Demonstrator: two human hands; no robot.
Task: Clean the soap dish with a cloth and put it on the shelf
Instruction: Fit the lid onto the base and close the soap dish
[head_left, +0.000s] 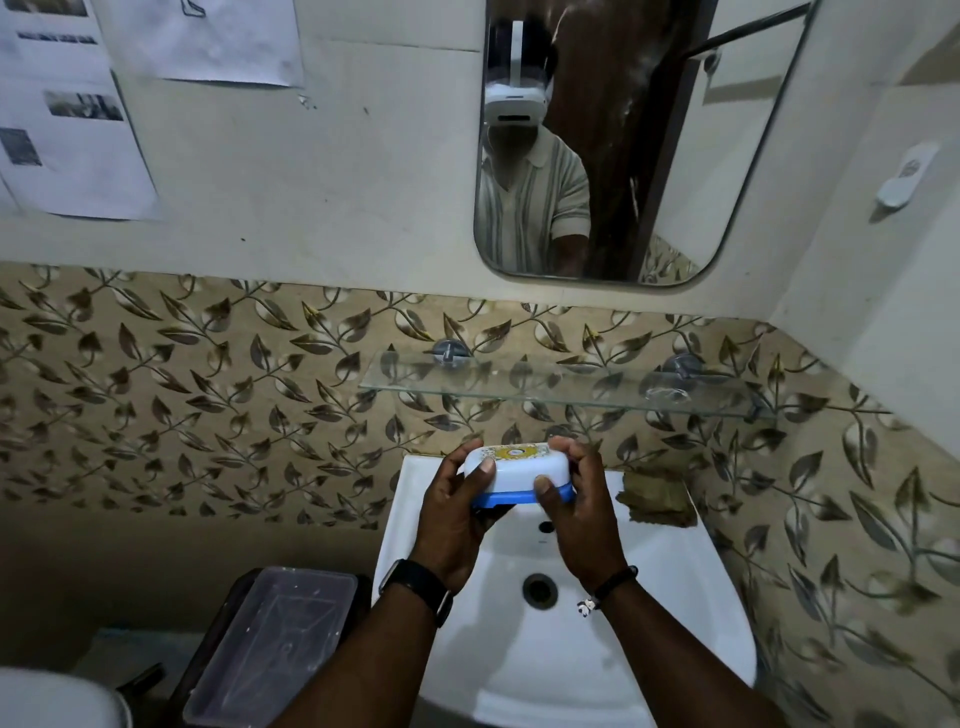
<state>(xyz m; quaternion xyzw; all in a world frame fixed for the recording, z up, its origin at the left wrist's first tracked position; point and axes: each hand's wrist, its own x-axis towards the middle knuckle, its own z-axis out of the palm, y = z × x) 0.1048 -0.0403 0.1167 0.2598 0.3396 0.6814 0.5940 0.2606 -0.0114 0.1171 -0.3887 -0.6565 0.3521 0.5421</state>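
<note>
The soap dish (514, 470), a white lid over a blue base, is held up between the 2 hands above the sink (649, 597). The left hand (454, 519) curls round its left end, thumb on the lid. The right hand (579, 514) grips the right end, thumb at the blue base. The brown cloth (657, 499) lies just right of the right hand on the sink rim. The glass shelf (571, 387) hangs beyond both hands.

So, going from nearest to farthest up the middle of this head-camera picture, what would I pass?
Sink drain → soap dish, gripped between the left hand and right hand → glass shelf → mirror on the wall.
</note>
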